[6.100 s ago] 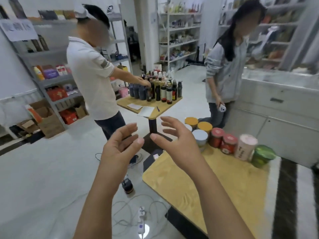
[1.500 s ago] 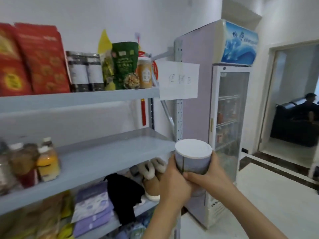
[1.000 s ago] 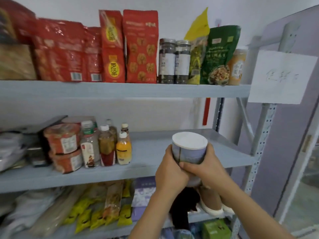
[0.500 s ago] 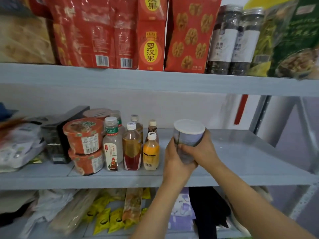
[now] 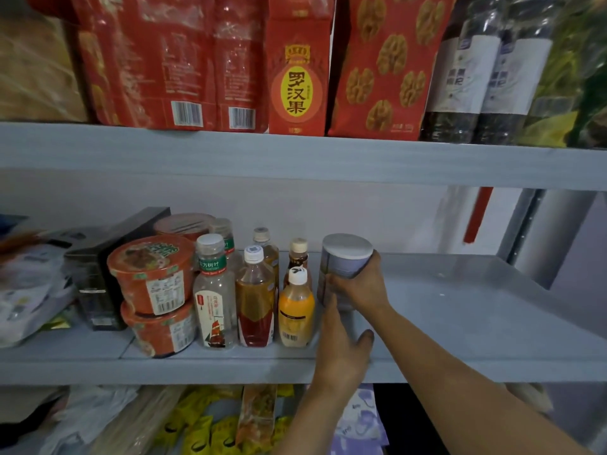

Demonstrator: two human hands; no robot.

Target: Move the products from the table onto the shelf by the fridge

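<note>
Right hand (image 5: 361, 287) curled round tin (image 5: 343, 261), arm extended — left hand (image 5: 341, 349) lower, fingers straight, thumb spread

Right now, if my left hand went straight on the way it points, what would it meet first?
Probably the can: the left hand points at its lower side. The orange bottle stands left of that line; depth is unclear.

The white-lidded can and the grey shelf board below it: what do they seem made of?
Can: probably cardboard or thin metal, wrapped in a matte printed label. Its lid looks like matte white plastic. Shelf: likely painted sheet metal, judging by its thin, smooth grey board.
</note>
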